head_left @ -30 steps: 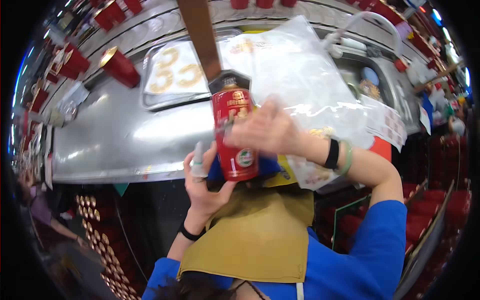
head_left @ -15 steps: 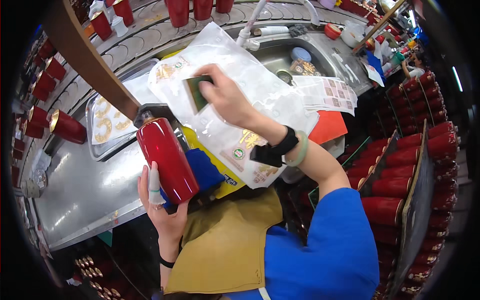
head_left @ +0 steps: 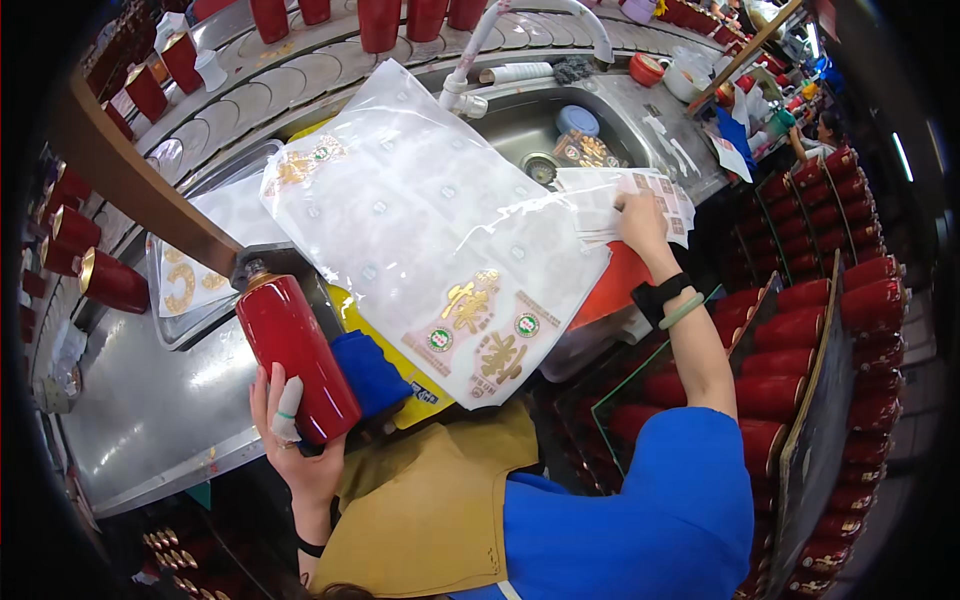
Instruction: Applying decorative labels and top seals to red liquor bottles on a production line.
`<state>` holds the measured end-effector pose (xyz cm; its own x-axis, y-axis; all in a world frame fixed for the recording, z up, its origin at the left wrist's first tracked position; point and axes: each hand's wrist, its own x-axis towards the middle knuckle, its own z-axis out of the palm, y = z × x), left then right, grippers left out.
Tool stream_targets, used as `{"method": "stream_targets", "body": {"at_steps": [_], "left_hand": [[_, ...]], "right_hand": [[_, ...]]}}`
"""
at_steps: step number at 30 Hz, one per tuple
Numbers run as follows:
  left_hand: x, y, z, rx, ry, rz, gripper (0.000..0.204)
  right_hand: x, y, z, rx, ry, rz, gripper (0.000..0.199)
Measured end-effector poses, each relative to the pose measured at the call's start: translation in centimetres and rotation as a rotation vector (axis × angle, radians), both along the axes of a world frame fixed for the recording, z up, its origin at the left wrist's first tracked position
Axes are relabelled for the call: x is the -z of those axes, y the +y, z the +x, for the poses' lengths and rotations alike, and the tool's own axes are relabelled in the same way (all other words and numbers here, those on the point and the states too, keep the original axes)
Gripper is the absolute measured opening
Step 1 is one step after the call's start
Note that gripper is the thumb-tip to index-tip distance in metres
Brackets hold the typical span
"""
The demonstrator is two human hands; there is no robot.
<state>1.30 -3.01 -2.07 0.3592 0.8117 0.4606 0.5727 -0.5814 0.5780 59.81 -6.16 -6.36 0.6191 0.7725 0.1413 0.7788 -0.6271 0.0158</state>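
Note:
A glossy red bottle (head_left: 295, 355) lies tilted, its neck at a dark holder (head_left: 262, 262) on the end of a brown bar. My left hand (head_left: 300, 455) cups its lower end, with a white wrap on one finger. Over at the right, my right hand (head_left: 643, 225) has its fingers bent and closed at the small sticker sheets (head_left: 590, 195) by the sink; the fingertips are partly hidden. Between my hands spreads a large translucent sheet (head_left: 420, 200) with gold and pink decals, several near its lower corner. A blue cloth (head_left: 370, 372) is bunched beside the bottle.
A sink (head_left: 520, 130) with a white faucet (head_left: 462, 90) lies beyond the sheet. Red cups (head_left: 378, 25) stand along the curved conveyor (head_left: 330, 65). Racks of red containers (head_left: 790, 340) rise at the right. A metal tray (head_left: 160, 300) with gold decals sits left.
My right hand has moved right, from the large sheet to the small sticker sheets. The green pad it held is no longer in view. My left hand stays on the bottle.

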Motion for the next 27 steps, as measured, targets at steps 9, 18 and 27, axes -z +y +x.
{"method": "stream_targets", "body": {"at_steps": [9, 18, 27], "left_hand": [[-0.3, -0.8, 0.0, -0.064, -0.033, -0.034, 0.088], [-0.2, -0.3, 0.3, -0.129, -0.306, -0.397, 0.106], [-0.1, 0.1, 0.1, -0.115, -0.242, -0.344, 0.102]], "right_hand": [[-3.0, 10.6, 6.7, -0.408, 0.346, -0.271, 0.038], [-0.6, 16.0, 7.2, -0.36, 0.247, -0.606, 0.021], [-3.4, 18.6, 5.7, -0.239, 0.546, -0.797, 0.06]]}}
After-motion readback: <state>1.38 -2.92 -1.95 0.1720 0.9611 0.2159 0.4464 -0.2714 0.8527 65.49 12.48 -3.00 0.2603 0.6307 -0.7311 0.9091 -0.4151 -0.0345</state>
